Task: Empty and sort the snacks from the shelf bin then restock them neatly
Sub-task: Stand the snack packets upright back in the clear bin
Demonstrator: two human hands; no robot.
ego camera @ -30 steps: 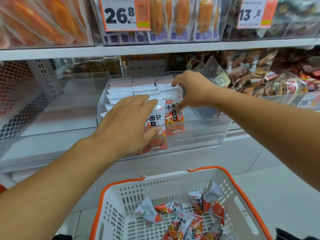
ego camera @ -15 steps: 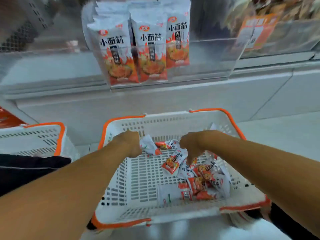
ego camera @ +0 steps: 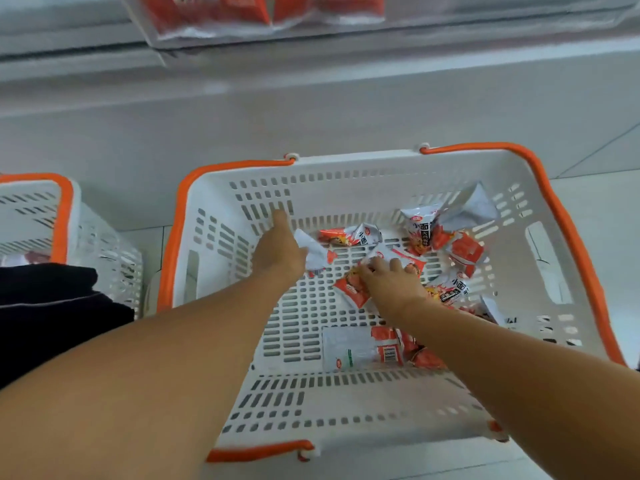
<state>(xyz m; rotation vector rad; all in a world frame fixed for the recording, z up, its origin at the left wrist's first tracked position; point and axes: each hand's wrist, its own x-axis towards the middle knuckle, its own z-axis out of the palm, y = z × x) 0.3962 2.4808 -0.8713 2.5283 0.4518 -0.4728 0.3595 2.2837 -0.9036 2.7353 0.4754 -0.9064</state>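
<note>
While both reach into basket (ego camera: 221, 237), right hand (ego camera: 391, 282) pinches packet (ego camera: 398, 256).

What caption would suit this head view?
Both hands, left hand and right hand, reach into an orange-rimmed basket of snack packets.

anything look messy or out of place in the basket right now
Yes: the red and white snack packets lie jumbled at all angles in the white plastic basket with orange rim, some overlapping, one face down. The left hand touches a crumpled one; the right hand reaches into the pile.
</note>
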